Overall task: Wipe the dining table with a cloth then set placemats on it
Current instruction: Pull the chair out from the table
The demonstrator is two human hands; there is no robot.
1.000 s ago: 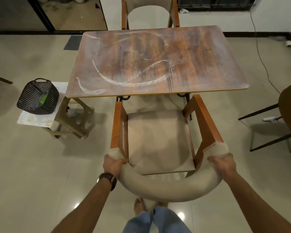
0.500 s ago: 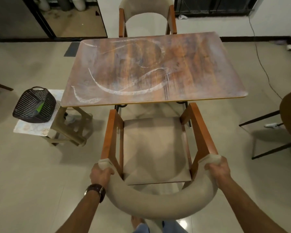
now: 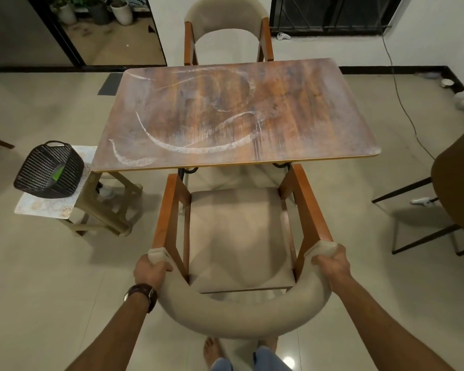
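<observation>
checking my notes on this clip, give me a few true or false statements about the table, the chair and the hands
1. Both hands grip the padded backrest of the near chair. True: the left hand and right hand curl round its two ends.
2. Placemats lie on the dining table. False: it bears only whitish smears.
3. A black basket sits on a low stool left of the table. True.
4. The right wrist wears a watch. False: the watch is on the left wrist.
5. A second chair stands at the table's far side. True.
</observation>
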